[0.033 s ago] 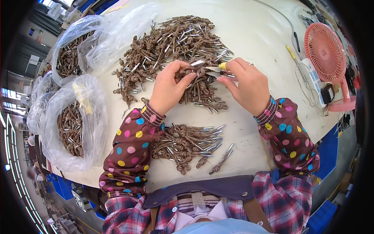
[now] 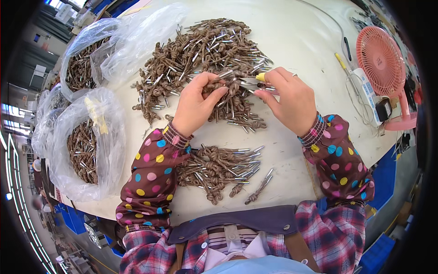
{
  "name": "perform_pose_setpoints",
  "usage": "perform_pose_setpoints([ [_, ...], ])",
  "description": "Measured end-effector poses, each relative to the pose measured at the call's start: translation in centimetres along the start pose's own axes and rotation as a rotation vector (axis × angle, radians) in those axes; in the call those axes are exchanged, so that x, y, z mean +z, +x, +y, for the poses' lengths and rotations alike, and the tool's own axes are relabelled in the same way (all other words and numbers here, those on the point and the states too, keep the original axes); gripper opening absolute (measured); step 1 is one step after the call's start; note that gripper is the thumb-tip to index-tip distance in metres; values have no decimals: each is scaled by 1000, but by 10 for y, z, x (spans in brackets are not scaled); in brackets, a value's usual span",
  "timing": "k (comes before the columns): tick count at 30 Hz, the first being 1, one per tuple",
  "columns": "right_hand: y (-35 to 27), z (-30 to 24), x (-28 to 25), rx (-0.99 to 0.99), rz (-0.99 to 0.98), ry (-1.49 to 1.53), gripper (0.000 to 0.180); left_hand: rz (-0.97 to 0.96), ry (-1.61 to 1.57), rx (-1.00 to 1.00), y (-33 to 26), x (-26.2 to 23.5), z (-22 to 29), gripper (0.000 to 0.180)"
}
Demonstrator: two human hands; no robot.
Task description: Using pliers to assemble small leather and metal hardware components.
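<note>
My left hand (image 2: pixel 197 104) pinches a knotted brown cord (image 2: pixel 233 85) with silver tips, just in front of a large heap of similar cords (image 2: pixel 200 55). My right hand (image 2: pixel 288 98) is closed around small thread snips (image 2: pixel 250 84), with a bit of yellow showing by the fingers. The blades point left and meet the held cord or lie right beside it; I cannot tell which. Nearer to me, between my forearms, lies a smaller pile of knotted cords (image 2: pixel 214 169). One single cord (image 2: pixel 260 187) lies to its right.
Two clear plastic bags (image 2: pixel 114 150) filled with cords stand at the left. On the right are a pink fan (image 2: pixel 381 61), a white power strip (image 2: pixel 366 93) with a black plug, a yellow pen-like tool (image 2: pixel 340 60) and a black pen (image 2: pixel 347 49). Blue crates (image 2: pixel 383 182) are below the table's right edge.
The cord in my left hand has turned slightly, and its silver tip has shifted a little to the left. My right hand with the snips has hardly moved.
</note>
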State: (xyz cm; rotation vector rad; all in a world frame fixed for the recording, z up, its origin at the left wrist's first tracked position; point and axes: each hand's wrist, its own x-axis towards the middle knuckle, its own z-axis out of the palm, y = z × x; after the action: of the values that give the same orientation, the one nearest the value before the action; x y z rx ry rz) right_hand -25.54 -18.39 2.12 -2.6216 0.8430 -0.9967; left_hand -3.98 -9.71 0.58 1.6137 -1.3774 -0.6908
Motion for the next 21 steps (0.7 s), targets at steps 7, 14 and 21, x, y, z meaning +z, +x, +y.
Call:
perform_pose_setpoints([
  [7,-2,-6,2,-43,-6,173,22,297,-570,-167,-20,-35,-14,15],
  [14,-2,-3,13,-60,-100,129,22,320,-587,-107,-20,-55,-15,18],
  [21,5,-11,6,-109,-80,173,26,-21,-888,-210,-39,-66,-2,21],
])
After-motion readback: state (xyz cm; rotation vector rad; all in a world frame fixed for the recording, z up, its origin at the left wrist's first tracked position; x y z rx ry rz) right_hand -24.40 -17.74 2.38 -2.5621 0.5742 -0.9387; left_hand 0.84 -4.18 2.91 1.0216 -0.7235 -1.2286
